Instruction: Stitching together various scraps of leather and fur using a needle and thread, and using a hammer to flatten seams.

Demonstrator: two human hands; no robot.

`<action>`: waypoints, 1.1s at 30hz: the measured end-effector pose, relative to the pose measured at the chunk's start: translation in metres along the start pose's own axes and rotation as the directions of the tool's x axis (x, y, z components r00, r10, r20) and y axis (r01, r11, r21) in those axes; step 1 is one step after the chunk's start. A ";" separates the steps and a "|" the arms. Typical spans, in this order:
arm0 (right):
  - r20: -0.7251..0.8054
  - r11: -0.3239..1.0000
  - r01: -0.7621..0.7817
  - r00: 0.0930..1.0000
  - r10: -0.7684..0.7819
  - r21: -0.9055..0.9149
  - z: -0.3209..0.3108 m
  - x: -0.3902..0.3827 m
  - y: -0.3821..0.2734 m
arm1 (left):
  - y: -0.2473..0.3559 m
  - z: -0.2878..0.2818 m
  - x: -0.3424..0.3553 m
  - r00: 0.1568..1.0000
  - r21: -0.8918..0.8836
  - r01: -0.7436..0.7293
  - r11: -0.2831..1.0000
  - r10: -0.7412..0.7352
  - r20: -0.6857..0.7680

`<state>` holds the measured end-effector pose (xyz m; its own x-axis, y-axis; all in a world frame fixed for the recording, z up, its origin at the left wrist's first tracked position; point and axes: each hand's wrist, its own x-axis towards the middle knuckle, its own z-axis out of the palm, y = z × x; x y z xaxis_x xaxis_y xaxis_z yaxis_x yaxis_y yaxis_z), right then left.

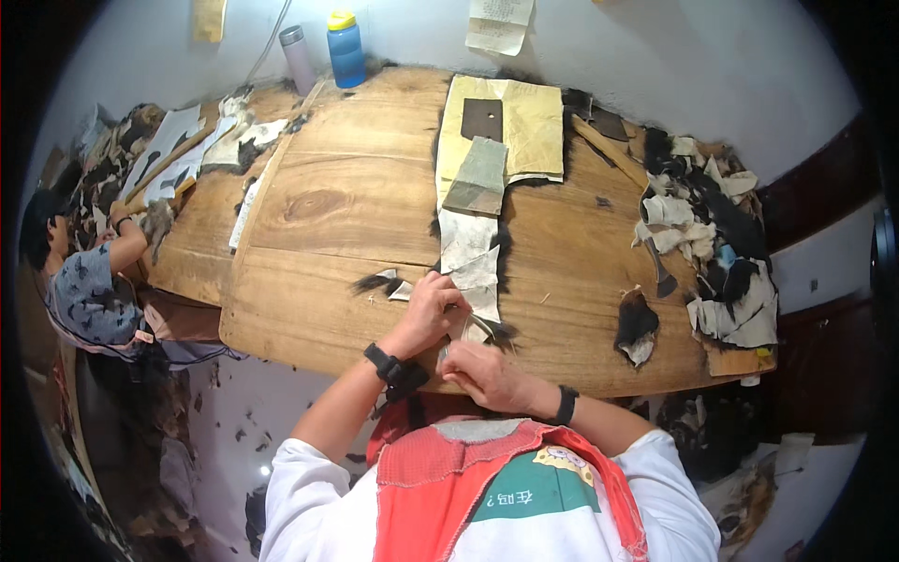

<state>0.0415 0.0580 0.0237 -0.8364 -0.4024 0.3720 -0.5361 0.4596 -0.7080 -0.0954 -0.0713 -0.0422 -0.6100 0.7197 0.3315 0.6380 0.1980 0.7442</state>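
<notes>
A long strip of fur pelt (468, 251), pale skin side up with dark hair along its edges, runs down the table toward me. My left hand (435, 307) is closed, its fingertips pinching the near end of the strip. Just below it and slightly right, my right hand (487, 370) is curled shut at the table's front edge. A small part of something shows at its fingertips, too little to name. Small fur scraps (398, 288) lie left of my left hand. On the strip's far part rest a grey-green flat piece (476, 178) and a yellow paper sheet (534, 126).
Fur offcuts (716, 234) heap at the table's right end, near a dark fur piece (637, 323) and a wooden stick (609, 150). A blue bottle (346, 54) and a pale tumbler (298, 60) stand at the back. At the left, another person (94, 290) works among pelts.
</notes>
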 end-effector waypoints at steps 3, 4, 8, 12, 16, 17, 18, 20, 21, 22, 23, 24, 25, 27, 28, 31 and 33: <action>0.195 0.813 -0.398 0.917 0.348 0.425 -0.013 -0.022 -0.019 | 0.003 -0.002 -0.001 1.000 0.004 0.021 1.000 -0.021 0.015; 0.191 0.769 -0.447 0.894 0.406 0.456 -0.018 -0.035 -0.022 | 0.006 -0.002 0.000 0.999 0.003 0.028 1.000 -0.028 0.028; 0.089 0.531 -0.628 0.689 0.720 0.569 -0.050 -0.091 -0.053 | 0.007 -0.005 -0.002 0.998 0.015 0.037 0.999 -0.038 0.051; -0.330 0.525 -0.763 0.419 0.846 0.377 -0.088 -0.178 -0.078 | 0.004 -0.006 -0.005 0.998 0.012 0.040 0.999 -0.041 0.043; -0.690 0.318 -0.931 0.351 0.633 -0.182 -0.092 -0.278 -0.112 | 0.002 -0.003 -0.002 0.997 -0.002 0.057 0.998 -0.057 0.057; -0.718 0.176 -0.957 0.290 0.632 -0.231 -0.090 -0.306 -0.124 | 0.004 -0.003 -0.001 0.995 -0.009 0.072 0.997 -0.072 0.062; -0.747 0.036 -0.969 0.212 0.630 -0.244 -0.085 -0.338 -0.133 | 0.006 -0.004 0.000 0.994 -0.001 0.084 0.996 -0.084 0.069; -0.792 -0.243 -0.932 0.070 0.607 -0.269 -0.074 -0.405 -0.146 | 0.005 -0.003 -0.001 0.993 -0.005 0.090 0.996 -0.089 0.071; -0.809 -0.380 -0.882 0.003 0.588 -0.280 -0.068 -0.437 -0.153 | 0.003 -0.003 -0.001 0.992 -0.010 0.103 0.995 -0.102 0.075; -0.829 -0.494 -0.833 -0.080 0.554 -0.250 -0.064 -0.461 -0.159 | 0.003 -0.002 -0.001 0.992 0.000 0.105 0.994 -0.105 0.076; -0.845 -0.602 -0.769 -0.161 0.510 -0.217 -0.059 -0.481 -0.166 | 0.003 -0.003 -0.001 0.992 0.000 0.098 0.995 -0.098 0.079; -0.835 -0.674 -0.714 -0.243 0.494 -0.190 -0.057 -0.496 -0.171 | 0.004 -0.003 -0.001 0.992 -0.005 0.099 0.995 -0.098 0.083; -0.837 -0.675 -0.714 -0.244 0.489 -0.186 -0.054 -0.506 -0.175 | 0.005 -0.004 -0.001 0.991 -0.012 0.100 0.995 -0.098 0.086; -0.779 -0.726 -0.649 -0.325 0.535 -0.228 -0.047 -0.521 -0.177 | 0.006 -0.007 -0.002 0.993 0.010 0.086 0.996 -0.087 0.082; -0.770 -0.730 -0.662 -0.373 0.517 -0.169 -0.038 -0.538 -0.166 | 0.007 -0.004 0.002 0.992 0.002 0.089 0.996 -0.089 0.088; -0.745 -0.469 -0.841 -0.125 0.655 -0.271 -0.036 -0.453 -0.142 | 0.002 -0.004 0.000 0.992 0.009 0.095 0.995 -0.096 0.080; -0.710 -0.256 -0.931 0.005 0.704 -0.260 -0.035 -0.386 -0.114 | -0.002 -0.005 0.001 0.994 0.017 0.082 0.997 -0.083 0.076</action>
<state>0.4210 0.1884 -0.0182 -0.4622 0.8840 -0.0703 0.8864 0.4628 -0.0090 -0.0995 -0.0744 -0.0412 -0.6233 0.7492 0.2239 0.5940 0.2674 0.7587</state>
